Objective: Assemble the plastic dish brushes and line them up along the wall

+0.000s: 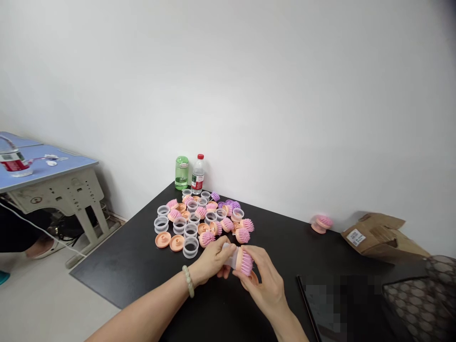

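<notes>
My left hand, with a beaded bracelet at the wrist, is closed around a clear plastic ring. Against the ring's right side sits a pink-bristled brush head with a peach base, gripped between the thumb and fingers of my right hand. Ring and brush head touch; whether they are locked together I cannot tell. Part of a peach disc shows by my right fingers, mostly hidden. Beyond my hands lie several loose clear rings, peach discs and pink brush heads.
At the back of the black table stand a green bottle and a red-capped water bottle. Rightward are a pink brush by the wall, a crumpled cardboard box and a black mesh bag. A blue desk stands left.
</notes>
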### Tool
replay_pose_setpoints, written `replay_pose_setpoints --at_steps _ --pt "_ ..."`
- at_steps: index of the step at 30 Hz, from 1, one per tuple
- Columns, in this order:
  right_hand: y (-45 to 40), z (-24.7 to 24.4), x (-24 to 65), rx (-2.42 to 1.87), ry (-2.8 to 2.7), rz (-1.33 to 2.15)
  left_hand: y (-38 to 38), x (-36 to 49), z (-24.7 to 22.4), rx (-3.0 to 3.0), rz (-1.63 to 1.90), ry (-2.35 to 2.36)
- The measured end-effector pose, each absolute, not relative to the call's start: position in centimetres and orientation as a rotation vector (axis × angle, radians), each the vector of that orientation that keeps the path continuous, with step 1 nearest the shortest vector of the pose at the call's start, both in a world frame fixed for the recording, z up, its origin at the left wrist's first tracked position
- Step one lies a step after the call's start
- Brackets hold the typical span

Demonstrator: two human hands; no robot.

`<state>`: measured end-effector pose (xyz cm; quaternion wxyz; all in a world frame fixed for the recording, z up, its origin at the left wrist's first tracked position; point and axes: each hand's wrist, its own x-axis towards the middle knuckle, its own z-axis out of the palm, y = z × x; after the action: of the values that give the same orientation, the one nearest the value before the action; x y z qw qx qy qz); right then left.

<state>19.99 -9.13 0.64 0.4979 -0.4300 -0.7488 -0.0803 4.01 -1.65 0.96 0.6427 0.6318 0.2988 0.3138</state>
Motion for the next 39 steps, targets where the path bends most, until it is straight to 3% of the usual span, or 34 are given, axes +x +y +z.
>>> replay_pose_setpoints --at_steps 9,14,21,27,34,39 --pt "-9.4 2.2 19.4 -0.815 -2.020 -0.312 -1.8 3.6 0.8 1.418 0.532 0.690" --pt "-9.4 1.4 19.9 -1.004 -1.908 -0.180 -1.8 3.6 0.8 1.476 0.641 0.648" --pt "-8.7 -0.4 20.7 -1.405 -1.500 0.371 -1.9 3.4 1.8 1.525 0.751 0.477" --pt "-8.4 -0.4 20.1 -1.284 -1.178 0.879 -1.7 3.0 1.9 1.574 0.887 0.423" --pt "-8.5 -0.1 20.2 -1.226 -1.118 0.906 -1.2 3.0 1.4 1.764 0.977 0.413" --pt "-8.0 -0.9 20.2 -1.426 -1.201 0.652 -1.4 3.0 1.1 2.096 0.978 0.532"
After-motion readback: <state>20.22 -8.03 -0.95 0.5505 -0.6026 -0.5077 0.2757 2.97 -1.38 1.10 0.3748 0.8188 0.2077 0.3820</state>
